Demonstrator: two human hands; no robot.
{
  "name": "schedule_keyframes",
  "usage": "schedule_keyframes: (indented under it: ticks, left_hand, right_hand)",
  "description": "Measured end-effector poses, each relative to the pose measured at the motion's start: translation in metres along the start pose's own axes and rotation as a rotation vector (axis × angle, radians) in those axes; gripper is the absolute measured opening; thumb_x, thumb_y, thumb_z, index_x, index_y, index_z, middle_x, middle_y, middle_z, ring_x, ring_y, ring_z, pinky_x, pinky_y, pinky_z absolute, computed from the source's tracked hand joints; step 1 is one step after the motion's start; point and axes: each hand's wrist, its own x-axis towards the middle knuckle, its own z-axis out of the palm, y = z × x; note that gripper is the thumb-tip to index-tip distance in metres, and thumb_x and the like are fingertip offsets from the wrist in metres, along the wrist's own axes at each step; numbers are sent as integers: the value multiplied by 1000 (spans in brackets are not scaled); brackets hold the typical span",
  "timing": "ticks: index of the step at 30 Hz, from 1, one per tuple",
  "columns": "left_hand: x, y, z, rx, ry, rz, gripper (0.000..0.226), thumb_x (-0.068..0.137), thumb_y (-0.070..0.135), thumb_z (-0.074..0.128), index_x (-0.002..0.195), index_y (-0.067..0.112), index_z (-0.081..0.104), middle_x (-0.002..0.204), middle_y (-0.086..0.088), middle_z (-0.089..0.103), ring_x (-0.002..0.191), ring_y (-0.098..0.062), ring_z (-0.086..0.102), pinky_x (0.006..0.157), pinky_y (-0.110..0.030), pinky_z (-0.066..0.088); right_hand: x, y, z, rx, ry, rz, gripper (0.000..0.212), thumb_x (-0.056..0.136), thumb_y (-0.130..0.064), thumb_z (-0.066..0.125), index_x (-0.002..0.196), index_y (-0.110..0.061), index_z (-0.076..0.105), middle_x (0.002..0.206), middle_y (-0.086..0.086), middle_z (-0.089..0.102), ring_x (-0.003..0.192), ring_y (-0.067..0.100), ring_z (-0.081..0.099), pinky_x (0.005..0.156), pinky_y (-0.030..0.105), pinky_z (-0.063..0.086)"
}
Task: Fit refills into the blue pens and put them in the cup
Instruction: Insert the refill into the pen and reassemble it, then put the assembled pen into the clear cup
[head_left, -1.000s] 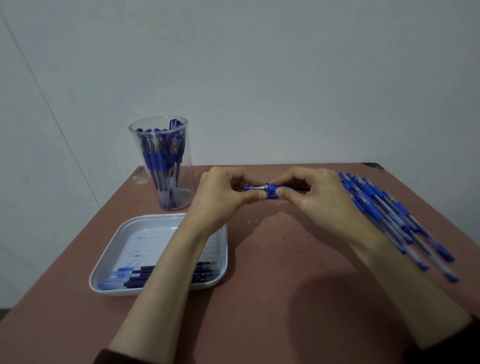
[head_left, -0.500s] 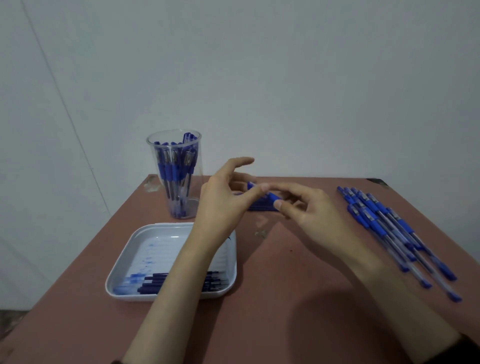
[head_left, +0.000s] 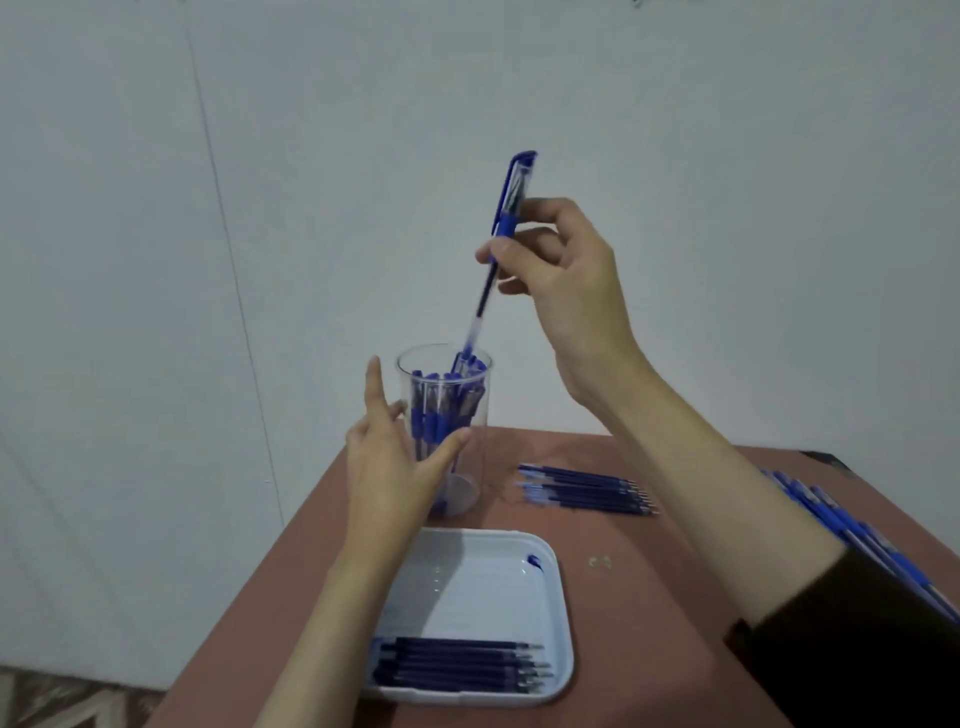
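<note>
My right hand (head_left: 558, 275) grips a blue pen (head_left: 511, 208) near its capped top, tilted, with the lower end just inside the rim of the clear cup (head_left: 470, 462). The cup stands at the table's far left and holds several blue pens. My left hand (head_left: 395, 462) is open, fingers spread, right at the near left side of the cup; whether it touches is unclear. Several dark refills (head_left: 457, 667) lie in the white tray (head_left: 493, 587). More refills (head_left: 587, 491) lie on the table right of the cup.
A row of blue pens (head_left: 852, 535) lies at the right edge of the reddish table (head_left: 665, 623), partly behind my right sleeve. A small clear bit (head_left: 600, 561) lies right of the tray. The grey wall stands close behind the cup.
My right hand lifted the pen from the table's middle up and left over the cup. My left hand let go of the pen and moved beside the cup. The camera tilted up.
</note>
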Motion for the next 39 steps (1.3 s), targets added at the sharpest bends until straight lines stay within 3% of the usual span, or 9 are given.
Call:
schedule_keyframes:
  ticks: [4, 13, 16, 18, 21, 25, 32, 35, 39]
  left_hand:
    - [2, -5, 2, -23, -8, 2, 108, 72, 41, 77, 151, 26, 4, 130, -11, 57, 123, -26, 48, 96, -34, 38]
    - [3, -7, 4, -42, 0, 24, 106, 72, 44, 75, 150, 28, 5, 129, -8, 57, 121, -26, 48, 92, -30, 37]
    - [2, -7, 4, -54, -1, 25, 105, 73, 42, 75, 150, 28, 6, 130, -8, 57, 122, -25, 48, 93, -31, 37]
    - [2, -7, 3, -63, -2, 24, 105, 74, 42, 75, 150, 28, 6, 131, -8, 56, 123, -25, 48, 91, -30, 37]
    - [2, -7, 3, -66, -11, 17, 104, 74, 41, 75, 150, 28, 6, 131, -9, 56, 123, -24, 48, 88, -26, 35]
    - [2, -6, 3, -66, -15, 10, 104, 74, 39, 76, 150, 27, 6, 131, -10, 56, 124, -24, 48, 87, -25, 35]
    - [-2, -4, 0, 57, 31, 67, 95, 78, 38, 73, 150, 22, 14, 126, -15, 55, 121, -33, 43, 96, -40, 41]
    - [-10, 8, -4, 135, 207, 268, 69, 84, 27, 65, 144, 12, 33, 141, -17, 43, 126, -33, 35, 106, -41, 32]
    - [-32, 43, 9, 126, 282, 462, 44, 84, 14, 57, 127, 8, 52, 125, -13, 55, 114, -28, 43, 101, -26, 28]
  right_hand:
    - [8, 27, 23, -173, -26, 52, 27, 88, -4, 61, 85, -27, 49, 87, 11, 70, 80, 23, 65, 84, 44, 54]
    - [-1, 55, 28, -363, -197, 205, 11, 97, -21, 52, 98, -12, 55, 81, 13, 72, 82, 37, 66, 77, 46, 56]
    - [2, 53, 28, -446, -230, 231, 27, 96, -29, 53, 88, -6, 64, 83, 13, 71, 80, 31, 67, 80, 33, 56]
    - [2, 53, 27, -552, -301, 241, 36, 95, -32, 54, 83, -1, 67, 77, 11, 67, 66, 22, 60, 62, 13, 47]
    - [1, 57, 26, -658, -394, 223, 44, 95, -33, 54, 81, 7, 68, 80, 17, 64, 65, 14, 53, 49, 11, 37]
    - [-2, 63, 31, -755, -442, 168, 40, 96, -37, 51, 90, -3, 73, 109, 7, 55, 100, 9, 42, 65, 11, 32]
    - [-12, 56, 16, -717, -367, 74, 31, 96, -36, 52, 120, -20, 64, 130, 0, 54, 127, 13, 37, 95, 20, 26]
    - [-28, 47, -9, -676, -263, 58, 27, 96, -31, 54, 119, -21, 63, 121, -2, 56, 122, 12, 40, 98, 22, 32]
    - [-54, 45, -68, -776, -179, 148, 20, 92, -27, 57, 109, -21, 67, 104, -3, 62, 102, 10, 50, 88, 23, 38]
